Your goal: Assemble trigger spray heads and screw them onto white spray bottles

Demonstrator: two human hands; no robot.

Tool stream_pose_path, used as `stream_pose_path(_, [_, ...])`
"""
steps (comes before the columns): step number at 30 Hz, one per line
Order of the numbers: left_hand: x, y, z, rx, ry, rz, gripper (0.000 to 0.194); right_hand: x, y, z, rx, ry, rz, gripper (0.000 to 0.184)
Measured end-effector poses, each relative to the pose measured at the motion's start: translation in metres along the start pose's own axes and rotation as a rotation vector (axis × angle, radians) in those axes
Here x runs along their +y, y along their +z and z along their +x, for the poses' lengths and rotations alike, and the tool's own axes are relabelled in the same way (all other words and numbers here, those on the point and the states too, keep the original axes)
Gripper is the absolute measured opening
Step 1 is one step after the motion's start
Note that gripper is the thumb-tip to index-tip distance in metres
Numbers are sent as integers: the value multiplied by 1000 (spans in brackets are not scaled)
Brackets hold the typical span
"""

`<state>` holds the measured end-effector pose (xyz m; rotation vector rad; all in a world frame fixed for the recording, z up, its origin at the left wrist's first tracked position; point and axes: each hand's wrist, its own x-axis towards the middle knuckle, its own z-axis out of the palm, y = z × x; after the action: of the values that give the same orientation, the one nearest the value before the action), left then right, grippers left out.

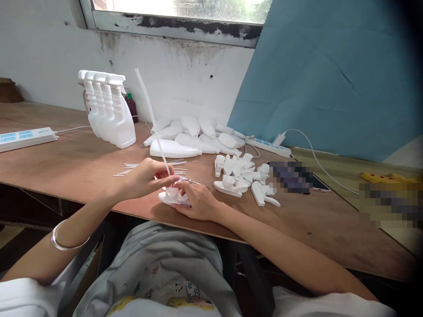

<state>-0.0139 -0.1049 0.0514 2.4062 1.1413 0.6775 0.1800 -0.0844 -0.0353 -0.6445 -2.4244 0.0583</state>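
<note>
Near the table's front edge, my left hand (145, 179) pinches a long white plastic tube (150, 108) close to its lower end. The tube rises tilted to the left, its bottom at the opening of a white spray trigger head (170, 197). My right hand (198, 200) grips that head against the tabletop; its fingers cover part of it. Whether the tube sits inside the opening I cannot tell. More thin white tubes (127, 169) lie flat behind my left hand. To the right of my right hand is a pile of loose white trigger heads (236, 169).
Several assembled spray bottles (112, 119) stand in a row at the back left. White bottles (178, 145) lie heaped by the wall. Power strips (29, 137) sit at the left and at the back (271, 146). A blurred dark object (291, 176) lies right of the heads.
</note>
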Motion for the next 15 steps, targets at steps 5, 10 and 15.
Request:
stream_pose_path(5, [-3, 3, 0, 5, 61, 199, 35, 0, 0, 0, 2, -8, -8, 39])
stream_pose_path(10, [-4, 3, 1, -28, 135, 323, 41, 1, 1, 0, 15, -17, -6, 40])
stream_pose_path(15, [-6, 1, 1, -79, 164, 290, 40, 1, 1, -1, -6, -8, -7, 40])
